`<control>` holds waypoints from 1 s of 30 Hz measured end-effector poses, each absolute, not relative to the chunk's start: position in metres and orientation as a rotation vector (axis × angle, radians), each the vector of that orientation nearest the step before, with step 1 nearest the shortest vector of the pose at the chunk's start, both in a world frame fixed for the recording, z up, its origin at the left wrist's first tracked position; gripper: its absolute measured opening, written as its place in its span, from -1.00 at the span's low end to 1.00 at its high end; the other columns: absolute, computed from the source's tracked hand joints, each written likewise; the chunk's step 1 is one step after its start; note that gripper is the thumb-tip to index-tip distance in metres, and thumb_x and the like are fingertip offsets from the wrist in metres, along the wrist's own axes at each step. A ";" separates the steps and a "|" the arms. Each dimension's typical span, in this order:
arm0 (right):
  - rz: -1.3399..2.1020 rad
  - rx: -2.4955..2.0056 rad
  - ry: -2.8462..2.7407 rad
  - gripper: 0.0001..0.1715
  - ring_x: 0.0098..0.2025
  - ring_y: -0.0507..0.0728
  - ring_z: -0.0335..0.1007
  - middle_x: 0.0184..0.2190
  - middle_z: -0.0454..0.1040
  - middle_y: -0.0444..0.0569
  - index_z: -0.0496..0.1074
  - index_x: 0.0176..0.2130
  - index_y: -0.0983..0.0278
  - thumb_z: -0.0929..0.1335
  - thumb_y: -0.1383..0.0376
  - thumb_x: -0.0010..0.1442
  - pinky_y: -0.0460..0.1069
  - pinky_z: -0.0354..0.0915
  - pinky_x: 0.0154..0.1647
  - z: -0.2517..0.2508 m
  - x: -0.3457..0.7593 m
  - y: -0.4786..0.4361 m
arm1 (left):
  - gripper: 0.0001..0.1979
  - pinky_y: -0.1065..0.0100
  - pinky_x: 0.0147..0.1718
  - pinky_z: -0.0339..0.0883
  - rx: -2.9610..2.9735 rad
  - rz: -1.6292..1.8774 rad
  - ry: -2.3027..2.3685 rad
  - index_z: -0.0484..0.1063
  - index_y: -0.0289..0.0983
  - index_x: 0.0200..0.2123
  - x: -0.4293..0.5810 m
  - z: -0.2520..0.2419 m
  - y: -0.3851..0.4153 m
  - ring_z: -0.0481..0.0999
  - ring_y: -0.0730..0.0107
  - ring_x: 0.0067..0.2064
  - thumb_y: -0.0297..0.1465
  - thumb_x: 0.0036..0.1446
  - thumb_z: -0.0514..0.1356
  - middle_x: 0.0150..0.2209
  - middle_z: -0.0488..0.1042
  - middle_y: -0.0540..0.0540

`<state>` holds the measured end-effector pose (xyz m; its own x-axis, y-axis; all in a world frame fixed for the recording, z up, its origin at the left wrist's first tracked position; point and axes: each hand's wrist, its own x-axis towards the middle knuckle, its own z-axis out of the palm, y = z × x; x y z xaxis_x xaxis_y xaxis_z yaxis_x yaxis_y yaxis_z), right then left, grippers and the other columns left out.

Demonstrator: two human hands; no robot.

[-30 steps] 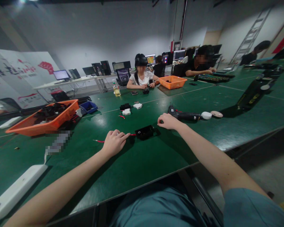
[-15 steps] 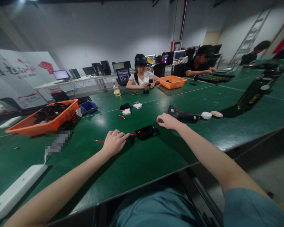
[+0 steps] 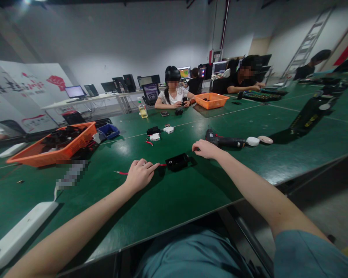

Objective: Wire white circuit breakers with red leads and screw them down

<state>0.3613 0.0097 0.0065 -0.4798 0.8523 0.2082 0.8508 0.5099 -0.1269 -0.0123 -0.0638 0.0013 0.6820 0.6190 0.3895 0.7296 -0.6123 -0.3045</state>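
My left hand (image 3: 139,174) rests low over the green table, its fingers stretched out and lying across a red wire (image 3: 121,173) that shows on both sides of it. At its fingertips sits a black open-topped case (image 3: 177,162), which the wire's right end reaches. Past the case's right end is my right hand (image 3: 205,148), fingers curled and pressed together near the tabletop. What they hold, if anything, is hidden. Just behind that hand lies a black electric screwdriver (image 3: 229,142).
An orange basket (image 3: 50,154) of black parts and a blue bin (image 3: 111,133) stand left. White connectors (image 3: 155,136) lie ahead. A white power strip (image 3: 24,231) is at near left. A black bottle-like cylinder (image 3: 307,116) stands right. Co-workers sit across, near another orange basket (image 3: 213,103).
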 end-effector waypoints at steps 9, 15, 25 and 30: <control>0.057 -1.410 -2.341 -0.81 -0.24 0.11 0.43 -0.26 0.54 -0.01 0.45 -0.13 0.28 0.34 0.34 0.21 -0.05 0.27 -0.21 0.012 0.357 0.002 | -0.61 0.14 -0.22 0.14 -2.453 -0.337 -1.041 0.43 -0.06 0.16 -0.013 0.000 -0.063 0.41 0.12 -0.12 -0.36 0.30 0.08 -0.17 0.58 -0.14; 0.118 -1.249 -2.350 -0.76 -0.12 0.15 0.44 -0.19 0.56 -0.01 0.49 -0.13 0.25 0.25 0.33 0.31 0.03 0.30 -0.04 0.016 0.346 -0.004 | -0.64 0.13 -0.20 0.12 -2.473 -0.400 -1.053 0.45 -0.08 0.11 -0.013 0.001 -0.065 0.41 0.13 -0.13 -0.39 0.28 0.09 -0.19 0.58 -0.13; 0.364 -1.205 -2.140 -0.76 -0.26 0.19 0.49 -0.29 0.54 0.01 0.35 -0.10 0.19 0.32 0.13 0.27 0.12 0.42 -0.15 0.025 0.303 -0.020 | -0.76 0.15 -0.24 0.08 -2.514 -0.716 -1.092 0.53 -0.10 -0.13 -0.018 -0.007 -0.063 0.39 0.18 -0.18 -0.43 0.17 0.16 -0.35 0.54 -0.12; 0.419 -1.185 -2.390 -0.80 -0.19 0.19 0.50 -0.23 0.55 0.01 0.43 -0.17 0.19 0.36 0.14 0.26 0.12 0.41 -0.09 0.048 0.269 -0.031 | -0.89 0.17 -0.28 0.04 -2.448 -0.757 -1.088 0.48 -0.19 -0.32 -0.017 -0.012 -0.062 0.37 0.15 -0.21 -0.47 0.18 0.15 -0.39 0.51 -0.14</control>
<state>0.2691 -0.0311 0.0476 -0.5371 0.8061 0.2486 0.6736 0.5872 -0.4489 -0.0173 -0.0619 -0.0124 0.5610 0.5702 0.6001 0.7606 -0.6411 -0.1019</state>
